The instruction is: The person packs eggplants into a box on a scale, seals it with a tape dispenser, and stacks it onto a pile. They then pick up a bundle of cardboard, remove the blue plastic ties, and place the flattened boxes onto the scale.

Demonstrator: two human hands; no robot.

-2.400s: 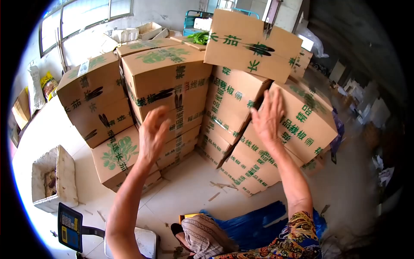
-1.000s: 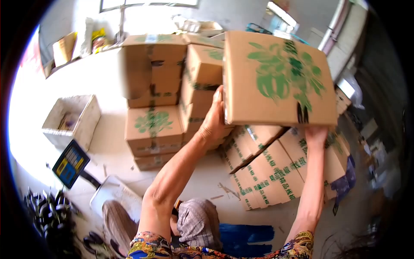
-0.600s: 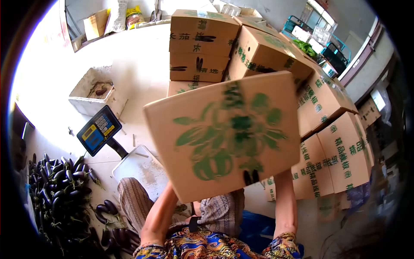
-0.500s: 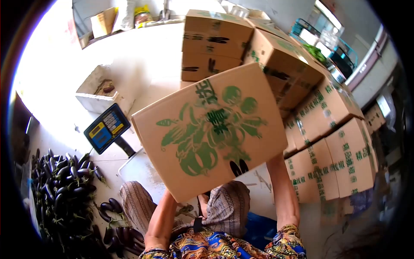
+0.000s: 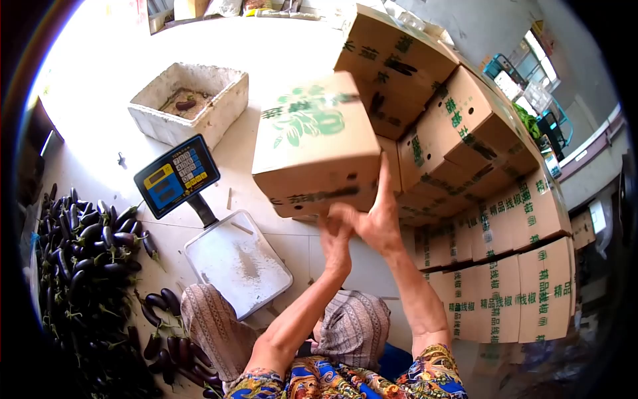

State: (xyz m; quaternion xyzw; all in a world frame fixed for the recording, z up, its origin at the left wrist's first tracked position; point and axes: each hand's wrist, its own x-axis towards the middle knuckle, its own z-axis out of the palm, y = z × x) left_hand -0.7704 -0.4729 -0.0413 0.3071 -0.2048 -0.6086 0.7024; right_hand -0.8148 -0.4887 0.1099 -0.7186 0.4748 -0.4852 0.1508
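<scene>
A closed cardboard carton with green vegetable prints stands in front of me, close to the stacked cartons. My right hand lies against its near right corner, fingers stretched up along the side. At the lower front edge of the carton is my left hand, its fingers pointing up and partly smeared, close beside the right thumb. Neither hand is wrapped round the carton. Whatever lies beneath the carton is mostly hidden.
A scale platform with its display stands left of my knees. Purple eggplants are heaped on the left. Beyond the scale is a white foam box holding an eggplant. Stacked cartons line the right.
The carton has moved away from me, turned and come to rest near the stack. My hands have left its sides and come together at its near edge. The scale platform is uncovered.
</scene>
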